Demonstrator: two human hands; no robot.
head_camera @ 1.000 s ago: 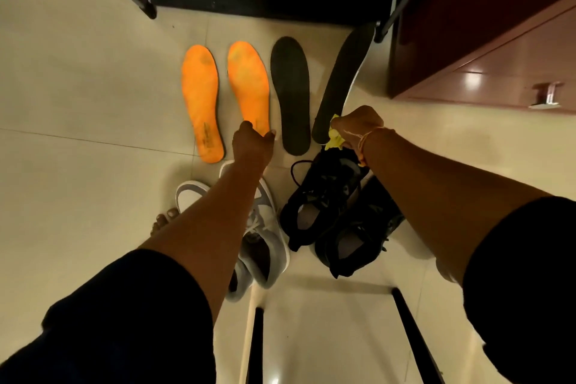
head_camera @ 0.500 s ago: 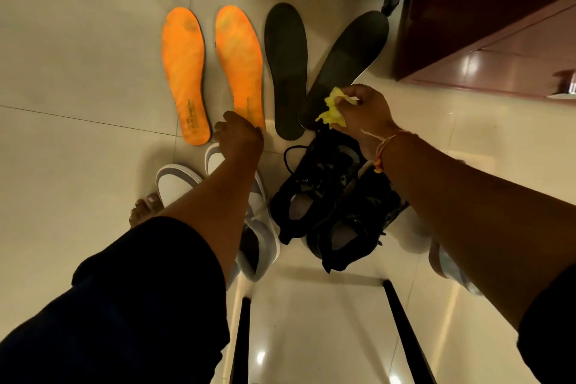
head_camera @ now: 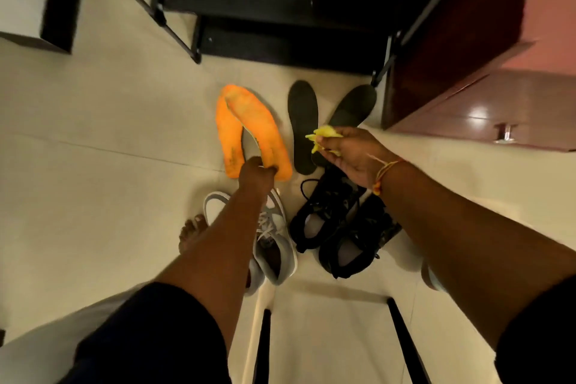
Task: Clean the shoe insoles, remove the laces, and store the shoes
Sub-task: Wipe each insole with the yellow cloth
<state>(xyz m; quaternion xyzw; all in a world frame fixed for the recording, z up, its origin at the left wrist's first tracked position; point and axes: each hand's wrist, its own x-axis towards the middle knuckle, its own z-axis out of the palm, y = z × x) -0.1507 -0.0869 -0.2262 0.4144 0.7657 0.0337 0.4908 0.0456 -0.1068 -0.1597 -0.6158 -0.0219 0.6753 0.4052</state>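
Left hand [head_camera: 257, 171] is gripping orange insole [head_camera: 260, 125] at heel, length running away; right hand [head_camera: 352, 156], pinching yellow cloth [head_camera: 324, 137], hovering rightward.

No text, brand or number can be read. The left orange insole [head_camera: 227, 137] bears a small dark print near its heel, at its 6 o'clock end, too blurred to make out.

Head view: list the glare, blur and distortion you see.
Head view: warm, dim light; a bright glare spot on the wooden cabinet; the black rack up top is motion-smeared; the black shoes sink into shadow with little detail; the lower corners look stretched, wide-angle distortion.
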